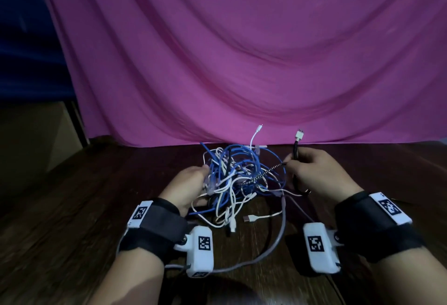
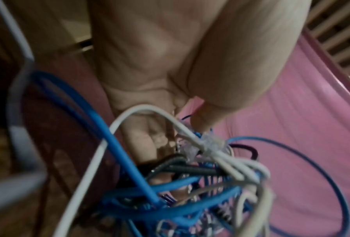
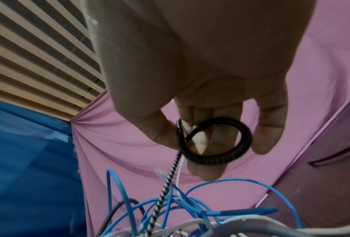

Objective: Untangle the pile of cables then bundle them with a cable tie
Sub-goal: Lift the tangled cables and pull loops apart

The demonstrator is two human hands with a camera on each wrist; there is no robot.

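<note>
Barely started: pile of cables (image 1: 238, 178) a big knot on desk (image 1: 72, 208). Left hand (image 1: 187, 185) gripping the knot, right hand (image 1: 314, 171) pinching looped black cable (image 3: 214, 141). Tying not yet done.

no readable text, only square coded markers (image 1: 205, 243) on wrist mounts

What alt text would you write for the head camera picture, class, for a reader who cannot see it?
Two hands work at a tangled pile of cables on a dark wooden table: the left hand holds the pile's side, and the right hand grips a black cable with its plug pointing up. A pink cloth hangs behind.
</note>
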